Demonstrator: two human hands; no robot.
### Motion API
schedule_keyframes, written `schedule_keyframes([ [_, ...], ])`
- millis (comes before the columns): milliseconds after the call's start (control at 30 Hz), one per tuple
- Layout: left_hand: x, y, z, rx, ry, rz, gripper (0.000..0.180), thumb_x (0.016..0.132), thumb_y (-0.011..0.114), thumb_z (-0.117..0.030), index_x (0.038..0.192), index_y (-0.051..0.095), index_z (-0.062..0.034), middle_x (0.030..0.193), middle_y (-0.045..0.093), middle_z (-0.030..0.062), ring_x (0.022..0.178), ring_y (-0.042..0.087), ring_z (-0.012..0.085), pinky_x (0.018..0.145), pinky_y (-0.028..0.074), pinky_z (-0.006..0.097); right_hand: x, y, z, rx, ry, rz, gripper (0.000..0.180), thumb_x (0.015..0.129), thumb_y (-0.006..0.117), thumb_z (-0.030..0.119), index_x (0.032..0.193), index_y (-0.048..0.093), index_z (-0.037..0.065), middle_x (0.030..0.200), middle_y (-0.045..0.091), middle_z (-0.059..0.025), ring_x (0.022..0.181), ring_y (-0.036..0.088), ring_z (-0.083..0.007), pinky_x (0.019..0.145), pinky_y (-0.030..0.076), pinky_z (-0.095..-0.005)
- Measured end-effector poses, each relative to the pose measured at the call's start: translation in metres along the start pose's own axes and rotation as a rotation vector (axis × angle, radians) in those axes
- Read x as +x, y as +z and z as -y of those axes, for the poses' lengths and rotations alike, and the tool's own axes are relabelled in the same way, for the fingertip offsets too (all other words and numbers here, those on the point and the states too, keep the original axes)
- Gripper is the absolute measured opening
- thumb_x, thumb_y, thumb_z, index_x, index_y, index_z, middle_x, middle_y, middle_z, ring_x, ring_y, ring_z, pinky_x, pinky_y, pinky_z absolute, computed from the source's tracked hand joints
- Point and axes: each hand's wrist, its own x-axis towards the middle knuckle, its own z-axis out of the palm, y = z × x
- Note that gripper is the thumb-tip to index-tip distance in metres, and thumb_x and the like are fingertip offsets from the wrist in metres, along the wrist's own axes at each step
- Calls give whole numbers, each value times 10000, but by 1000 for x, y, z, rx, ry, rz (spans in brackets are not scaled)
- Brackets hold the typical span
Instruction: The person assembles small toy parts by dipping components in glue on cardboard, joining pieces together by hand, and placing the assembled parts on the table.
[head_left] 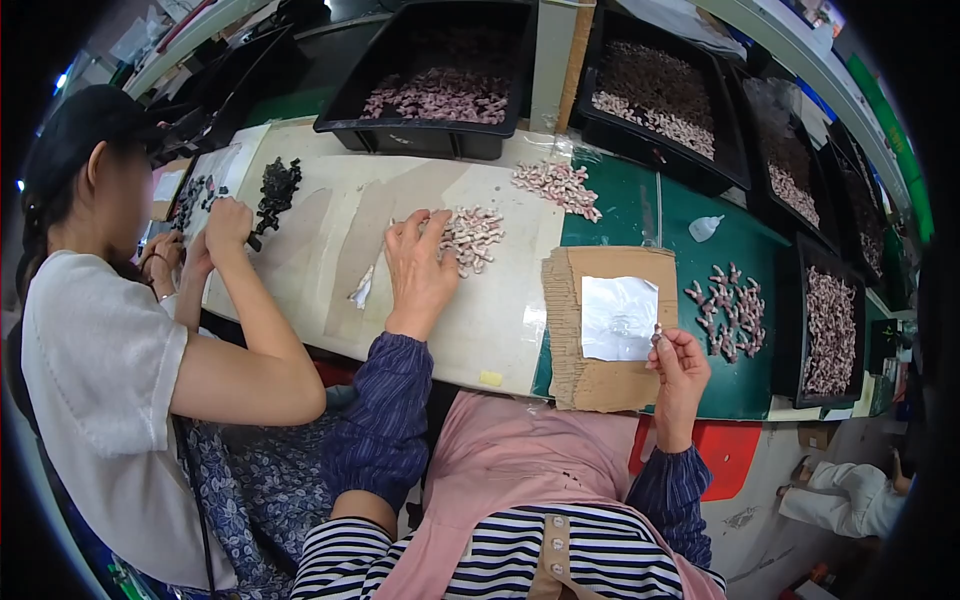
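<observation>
My left hand (pixel 420 268) rests at the left edge of a pile of small pale figurine-like pieces (pixel 473 240) on the whitish work surface. Its fingers are bent and apart, with nothing seen in them. Between thumb and fingers my right hand (pixel 680 372) pinches a small pale-and-brown figurine (pixel 657 334), partly hidden by the fingertips. It is over the right edge of a white sheet (pixel 618 310) lying on a corrugated cardboard piece (pixel 658 264). Right of that hand, several brownish figurines (pixel 731 310) are spread on the green mat. Another pale pile (pixel 558 187) lies farther back.
A co-worker (pixel 110 340) sits close on my left, hands near black pieces (pixel 278 190). Black bins (pixel 420 135) of small pieces line the back and the right side (pixel 803 372). A small white bottle (pixel 705 228) lies on the green mat (pixel 625 195). A crumpled white scrap (pixel 362 288) is left of my left hand.
</observation>
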Motion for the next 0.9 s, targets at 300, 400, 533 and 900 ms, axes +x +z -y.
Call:
schedule_keyframes([
  [300, 17, 3, 69, -63, -107, -73, 284, 832, 649, 26, 1103, 726, -12, 1163, 678, 197, 1093, 611, 390, 975, 481, 455, -2, -11, 7, -25, -16, -51, 121, 978, 669, 37, 1085, 655, -16, 921, 681, -47, 746, 639, -93, 669, 524, -224],
  [400, 14, 9, 93, 51, -10, -68, 198, 825, 639, 56, 983, 747, 10, 1080, 697, 205, 997, 649, 391, 896, 518, 451, -3, -3, 10, -104, 1, -39, 125, 970, 672, 38, 1083, 655, -14, 932, 689, -50, 766, 658, -101, 677, 528, -231],
  [533, 13, -4, 88, 11, -91, 7, 146, 827, 644, 58, 942, 725, 20, 1053, 703, 197, 941, 658, 401, 861, 530, 436, 4, 10, 3, -133, -17, 34, 137, 953, 691, 28, 1082, 662, -10, 927, 699, -49, 800, 661, -99, 699, 508, -219],
  [900, -67, -8, -44, -1101, -483, 227, 122, 981, 682, -70, 1088, 706, -16, 898, 686, 24, 795, 627, 75, 700, 493, 211, 8, 20, -15, -566, -228, 5, 145, 893, 737, -11, 1035, 706, -25, 912, 698, -19, 776, 596, -58, 700, 480, -207],
])
